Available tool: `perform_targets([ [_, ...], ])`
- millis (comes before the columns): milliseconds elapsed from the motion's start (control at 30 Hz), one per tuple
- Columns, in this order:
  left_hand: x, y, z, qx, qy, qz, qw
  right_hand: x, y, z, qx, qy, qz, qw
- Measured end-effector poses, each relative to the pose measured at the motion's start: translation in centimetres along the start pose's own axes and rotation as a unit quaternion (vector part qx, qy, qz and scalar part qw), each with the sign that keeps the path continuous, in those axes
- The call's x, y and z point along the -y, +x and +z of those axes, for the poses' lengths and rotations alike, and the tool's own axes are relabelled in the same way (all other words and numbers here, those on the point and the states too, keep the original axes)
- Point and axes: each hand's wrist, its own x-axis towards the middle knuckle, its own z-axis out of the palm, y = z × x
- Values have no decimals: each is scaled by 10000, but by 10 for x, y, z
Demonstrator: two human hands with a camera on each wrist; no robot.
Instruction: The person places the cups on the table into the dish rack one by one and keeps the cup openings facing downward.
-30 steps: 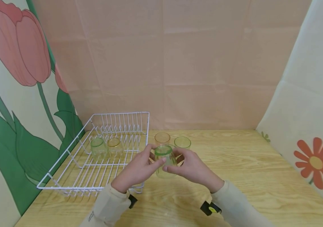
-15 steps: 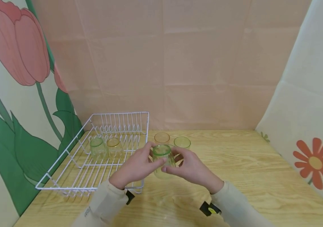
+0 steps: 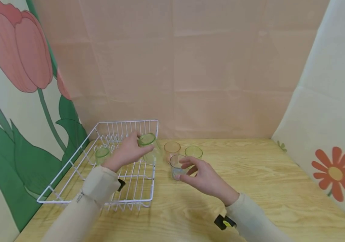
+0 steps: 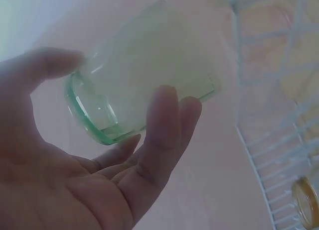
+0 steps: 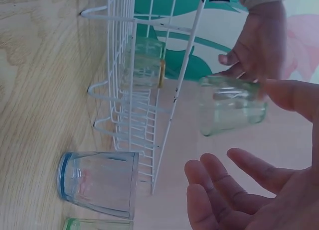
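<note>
Green glass: hanging bottom-up and tilted (image 3: 153,154) in my left hand (image 3: 127,153), by the right rail of the white rack (image 3: 152,193).
Left fingers: I'm pinching near the thick base, thumb on one side, fingers along the other.
Right hand: curving loosely (image 3: 204,176), fingers apart, gripping nothing, near the blue glass (image 5: 102,182), which is standing upright on the table (image 3: 266,168).
Rail crossing: I'm judging that height matters most; glass knocking wire looks the main risk.
Tilt: I'm reckoning a level mouth and an even, light pinch suit this carry best.
Rail gap: right wrist view is showing air between glass and rail; head view is overlapping them.
Right thumb: seeming to meet the green glass in its wrist view; head view is showing them well apart.
Amber glass: my left hand is blocking it from the head view; left wrist view is catching its rim (image 4: 305,204).
</note>
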Motion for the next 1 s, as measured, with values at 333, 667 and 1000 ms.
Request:
perform_targets([
  [333, 35, 34, -3, 365, 178, -578, 9975, -5, 0, -2, 44, -84, -93, 9999],
  [667, 55, 47, 4, 558, 178, -1157, 9916, -6, 2, -4, 109, -87, -114, 9998],
  [1000, 70, 55, 23, 674, 447, -1517, 9851, -7, 2, -2, 216, 2, -130, 9997],
])
